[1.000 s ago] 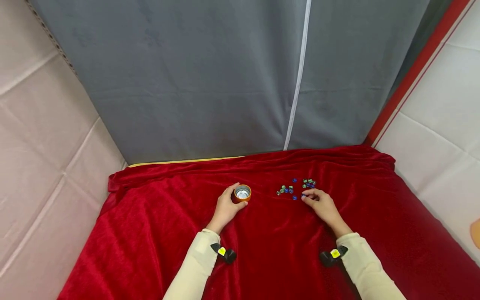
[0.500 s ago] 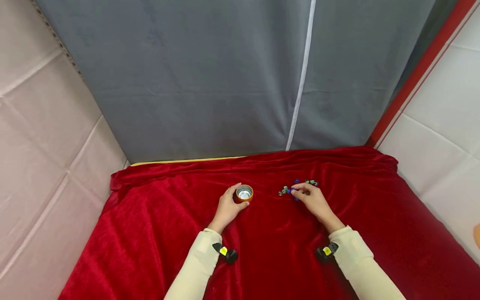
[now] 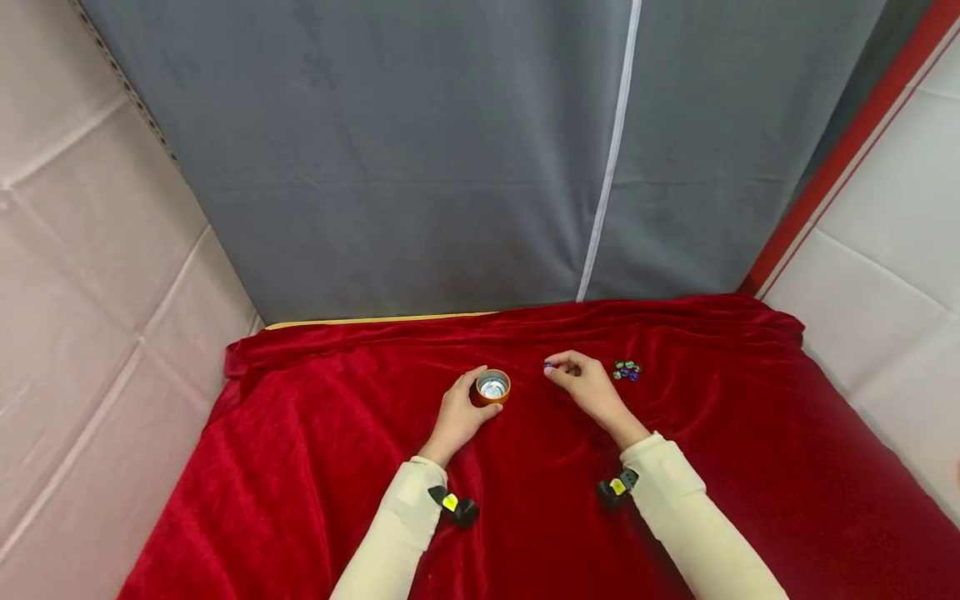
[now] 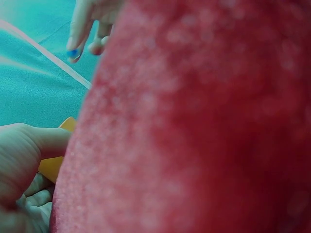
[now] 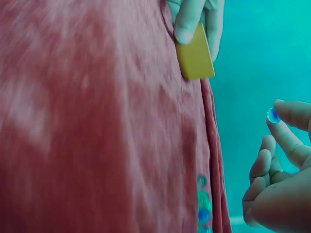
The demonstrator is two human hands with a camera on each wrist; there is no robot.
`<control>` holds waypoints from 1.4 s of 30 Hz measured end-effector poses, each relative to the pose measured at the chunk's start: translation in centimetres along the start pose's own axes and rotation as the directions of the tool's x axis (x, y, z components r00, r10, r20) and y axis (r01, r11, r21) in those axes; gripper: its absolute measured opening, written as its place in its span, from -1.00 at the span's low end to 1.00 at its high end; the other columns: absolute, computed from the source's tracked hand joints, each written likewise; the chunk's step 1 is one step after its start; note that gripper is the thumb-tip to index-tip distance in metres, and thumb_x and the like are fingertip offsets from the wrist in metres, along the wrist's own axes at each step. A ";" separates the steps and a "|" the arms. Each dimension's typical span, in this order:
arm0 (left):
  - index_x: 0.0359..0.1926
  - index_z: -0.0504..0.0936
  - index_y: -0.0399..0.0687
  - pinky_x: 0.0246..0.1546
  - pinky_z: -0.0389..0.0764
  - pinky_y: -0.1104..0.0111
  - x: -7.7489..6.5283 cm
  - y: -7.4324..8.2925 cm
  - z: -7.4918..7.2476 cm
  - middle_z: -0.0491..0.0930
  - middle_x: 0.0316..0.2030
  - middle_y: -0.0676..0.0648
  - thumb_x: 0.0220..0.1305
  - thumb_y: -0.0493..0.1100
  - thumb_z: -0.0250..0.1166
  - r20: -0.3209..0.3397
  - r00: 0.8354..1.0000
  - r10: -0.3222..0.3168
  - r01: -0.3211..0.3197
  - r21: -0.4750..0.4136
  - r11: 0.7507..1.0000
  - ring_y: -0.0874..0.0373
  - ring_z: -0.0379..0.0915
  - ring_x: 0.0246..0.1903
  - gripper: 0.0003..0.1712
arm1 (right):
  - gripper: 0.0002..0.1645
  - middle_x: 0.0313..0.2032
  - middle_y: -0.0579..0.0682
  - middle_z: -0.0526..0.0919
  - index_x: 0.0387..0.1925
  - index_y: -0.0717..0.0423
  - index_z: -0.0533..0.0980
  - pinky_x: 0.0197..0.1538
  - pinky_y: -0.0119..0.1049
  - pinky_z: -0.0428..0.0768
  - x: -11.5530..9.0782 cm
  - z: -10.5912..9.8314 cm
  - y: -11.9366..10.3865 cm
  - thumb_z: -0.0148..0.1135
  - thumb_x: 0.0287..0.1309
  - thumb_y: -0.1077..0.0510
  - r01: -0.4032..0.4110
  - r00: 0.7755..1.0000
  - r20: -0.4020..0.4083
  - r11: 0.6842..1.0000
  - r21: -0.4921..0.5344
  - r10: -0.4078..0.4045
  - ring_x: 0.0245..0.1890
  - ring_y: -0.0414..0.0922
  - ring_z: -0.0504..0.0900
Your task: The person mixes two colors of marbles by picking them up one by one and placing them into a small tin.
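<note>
My left hand (image 3: 457,417) curls round a small round tin (image 3: 498,402), orange outside and silvery inside, upright on the red cloth. Its thumb lies along the near side and the fingers reach round the far side. My right hand (image 3: 592,393) pinches a clear-and-blue glass marble (image 5: 273,115) between thumb and index finger, raised to the right of the tin. The other right fingers are loosely curled. In the right wrist view several marbles (image 5: 204,200) lie on the cloth below that hand. The nearer marbles are hidden behind my right hand in the head view.
A cluster of green and blue marbles (image 3: 626,372) lies right of my right hand. Red velvet cloth (image 3: 337,467) covers the table in folds. A grey curtain (image 3: 420,167) hangs behind, with pale padded walls (image 3: 67,333) at both sides.
My right hand has moved left from the marbles, rising with a blue marble pinched in its fingertips. The left hand keeps its grip on the tin.
</note>
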State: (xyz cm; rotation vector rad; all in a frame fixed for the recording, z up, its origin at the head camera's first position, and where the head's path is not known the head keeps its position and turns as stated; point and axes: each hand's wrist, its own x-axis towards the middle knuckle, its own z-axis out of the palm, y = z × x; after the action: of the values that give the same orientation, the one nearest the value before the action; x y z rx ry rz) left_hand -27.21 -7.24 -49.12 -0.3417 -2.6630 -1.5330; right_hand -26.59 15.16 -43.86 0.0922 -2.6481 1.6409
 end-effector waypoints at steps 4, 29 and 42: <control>0.27 0.44 -0.17 0.26 0.40 0.01 0.0 0.0 0.0 0.48 0.20 -0.24 -0.02 -0.28 0.47 0.009 1.000 -0.002 0.003 -0.012 1.000 -0.14 0.41 0.20 -0.24 | -0.75 -0.47 -0.06 0.51 -0.14 0.21 0.61 -0.44 -0.42 0.38 0.3 1.5 -0.2 0.24 0.17 0.17 0.045 0.999 -0.009 0.999 0.002 -0.045 -0.51 -0.21 0.37; 0.24 0.45 -0.20 0.24 0.43 0.02 -0.3 -0.2 0.0 0.50 0.17 -0.26 -0.02 -0.26 0.48 -0.002 1.000 0.010 -0.010 -0.007 1.000 -0.15 0.43 0.18 -0.25 | -0.80 -0.49 0.01 0.55 -0.18 0.19 0.64 -0.44 -0.42 0.38 1.1 6.9 -0.6 0.29 0.14 0.21 0.002 0.997 0.072 0.999 -0.040 0.001 -0.51 -0.19 0.40; 0.26 0.43 -0.19 0.23 0.44 0.02 -0.3 -0.2 -0.1 0.48 0.19 -0.25 0.01 -0.23 0.48 0.005 1.000 0.012 -0.012 -0.016 1.000 -0.14 0.43 0.18 -0.25 | -0.78 -0.43 0.05 0.55 -0.13 0.16 0.64 -0.36 -0.38 0.45 0.9 6.4 -0.9 0.29 0.18 0.19 0.019 0.998 0.052 1.000 -0.014 -0.018 -0.43 -0.14 0.43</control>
State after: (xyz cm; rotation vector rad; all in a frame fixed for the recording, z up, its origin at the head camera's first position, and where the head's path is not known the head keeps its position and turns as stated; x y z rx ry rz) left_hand -27.01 -7.45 -49.32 -0.3629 -2.6488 -1.5533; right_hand -27.39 8.99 -45.84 0.1614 -2.6876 1.6363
